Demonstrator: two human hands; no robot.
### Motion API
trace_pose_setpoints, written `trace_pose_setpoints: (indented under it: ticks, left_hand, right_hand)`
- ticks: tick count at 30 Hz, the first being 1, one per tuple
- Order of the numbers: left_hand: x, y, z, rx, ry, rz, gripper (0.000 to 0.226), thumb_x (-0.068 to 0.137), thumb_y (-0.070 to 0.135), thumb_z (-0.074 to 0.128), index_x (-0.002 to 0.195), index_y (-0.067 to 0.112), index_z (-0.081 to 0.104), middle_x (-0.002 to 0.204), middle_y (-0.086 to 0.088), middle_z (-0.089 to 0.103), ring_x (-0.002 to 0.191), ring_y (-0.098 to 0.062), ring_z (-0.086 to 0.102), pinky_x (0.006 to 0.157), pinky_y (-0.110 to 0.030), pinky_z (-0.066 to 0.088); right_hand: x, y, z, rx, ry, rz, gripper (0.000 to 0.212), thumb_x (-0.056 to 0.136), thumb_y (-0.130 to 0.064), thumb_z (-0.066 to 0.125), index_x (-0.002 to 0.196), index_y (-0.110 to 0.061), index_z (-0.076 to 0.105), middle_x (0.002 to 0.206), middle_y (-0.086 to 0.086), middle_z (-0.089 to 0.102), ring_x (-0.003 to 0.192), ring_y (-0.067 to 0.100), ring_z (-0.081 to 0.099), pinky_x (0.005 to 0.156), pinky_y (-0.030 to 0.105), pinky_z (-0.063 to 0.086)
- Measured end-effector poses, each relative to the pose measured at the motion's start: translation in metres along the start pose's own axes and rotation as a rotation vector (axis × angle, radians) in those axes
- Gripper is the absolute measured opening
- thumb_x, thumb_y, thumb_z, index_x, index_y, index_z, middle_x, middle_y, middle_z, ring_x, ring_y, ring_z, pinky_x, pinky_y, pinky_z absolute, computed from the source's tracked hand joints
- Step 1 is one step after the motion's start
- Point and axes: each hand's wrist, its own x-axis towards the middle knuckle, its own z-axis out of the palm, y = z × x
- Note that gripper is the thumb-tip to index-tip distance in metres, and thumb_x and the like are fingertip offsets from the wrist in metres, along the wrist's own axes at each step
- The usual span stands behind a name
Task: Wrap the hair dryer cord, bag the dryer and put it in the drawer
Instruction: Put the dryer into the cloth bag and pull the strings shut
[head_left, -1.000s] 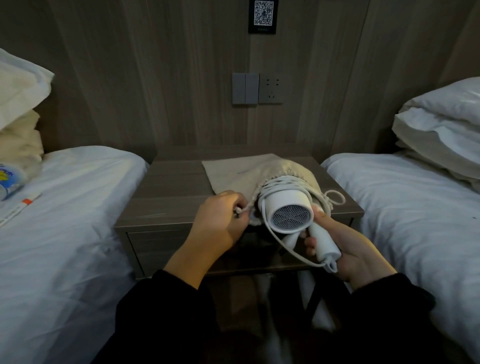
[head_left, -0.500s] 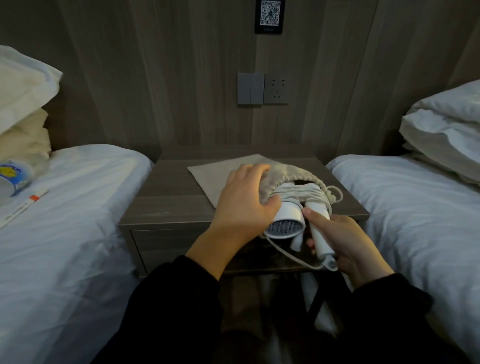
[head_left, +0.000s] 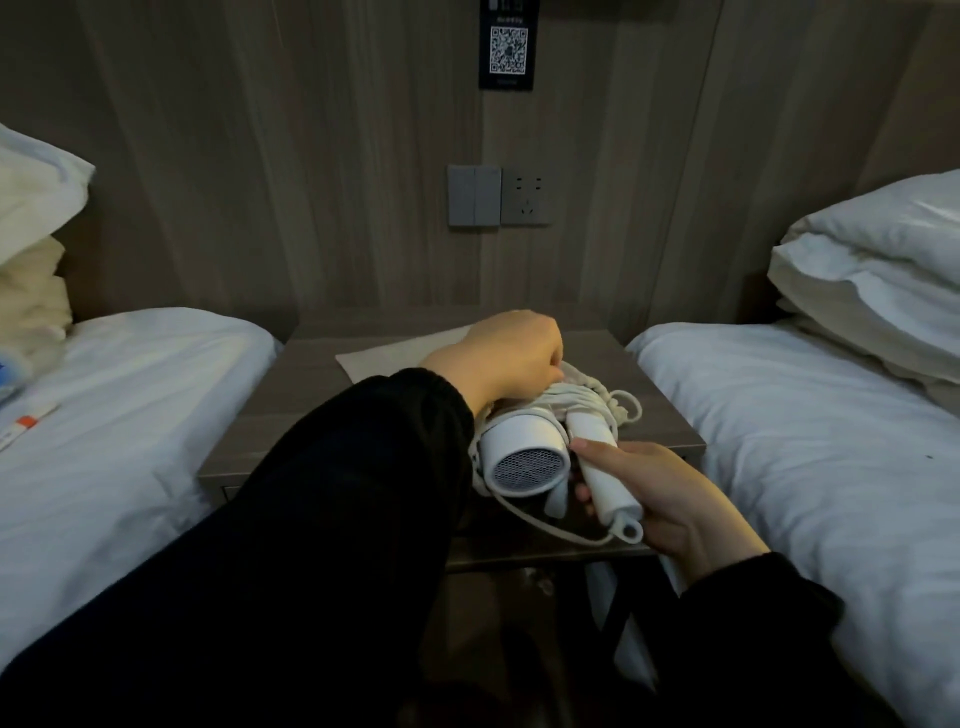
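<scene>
Now the person is working on the bagging step, and the thing that matters is how the hair dryer (head_left: 524, 460) is lying against the bag (head_left: 395, 353). The dryer is resting at the near edge of the counter (head_left: 291, 405), with its grille end facing the person and its nozzle end pointing away, toward the bag. So the long axis of the barrel is running from near to far. The right hand (head_left: 660, 493) is wrapping its fingers (head_left: 597, 447) around the folded handle and is the nearer hand. The left hand (head_left: 511, 358) is reaching over the far end, its fingers curled down on the wound cord (head_left: 587, 400) and probably on the bag mouth, though this part is hidden. The bag is lying flat behind the dryer. The coming move probably needs a push away from the body, along the barrel axis.
</scene>
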Motion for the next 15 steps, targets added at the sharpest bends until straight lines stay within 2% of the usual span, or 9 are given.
trace_pose_setpoints:
  ticks: [4,7,10,13,15]
  left_hand:
    - [0.000,-0.005,-0.015,-0.001,-0.210,0.056,0.033,0.082,0.008,0.052,0.107,0.019,0.070,0.111,0.001,0.069,0.098,-0.020,0.062,0.088,-0.039,0.052]
    - [0.000,-0.008,-0.029,0.020,-0.329,0.075,0.038,0.079,0.007,0.054,0.113,0.019,0.068,0.111,0.001,0.068,0.100,-0.019,0.062,0.089,-0.039,0.053]
    - [0.003,-0.011,-0.032,0.044,-0.235,0.088,0.024,0.080,0.013,0.061,0.101,0.017,0.073,0.097,0.003,0.070,0.088,-0.015,0.063,0.078,-0.033,0.054]
    - [0.002,-0.013,-0.027,0.026,-0.069,0.038,0.010,0.079,0.015,0.063,0.081,0.016,0.074,0.072,0.010,0.062,0.078,-0.013,0.062,0.062,-0.023,0.044]
    - [0.001,-0.010,-0.023,-0.035,-0.001,0.013,0.011,0.083,0.017,0.061,0.080,0.017,0.072,0.073,0.009,0.061,0.080,-0.014,0.062,0.062,-0.023,0.043]
  right_hand:
    - [-0.003,-0.002,-0.003,0.178,-0.103,0.044,0.017,0.086,-0.010,0.060,0.091,0.006,0.059,0.057,0.011,0.062,0.043,0.014,0.058,0.042,0.021,0.049]
    - [-0.005,-0.003,-0.006,0.230,-0.127,0.064,0.015,0.086,-0.009,0.059,0.088,0.006,0.060,0.055,0.011,0.063,0.045,0.014,0.059,0.044,0.020,0.051]
    - [-0.005,-0.003,-0.009,0.291,-0.128,0.061,0.017,0.086,-0.008,0.058,0.090,0.007,0.061,0.059,0.012,0.064,0.048,0.014,0.061,0.046,0.020,0.053]
    - [-0.003,-0.001,-0.007,0.334,-0.115,0.058,0.019,0.086,-0.010,0.058,0.091,0.008,0.060,0.059,0.013,0.064,0.048,0.014,0.061,0.047,0.021,0.053]
    - [-0.001,0.001,-0.005,0.351,-0.094,0.053,0.020,0.087,-0.011,0.059,0.091,0.008,0.059,0.060,0.014,0.063,0.047,0.016,0.060,0.045,0.021,0.052]
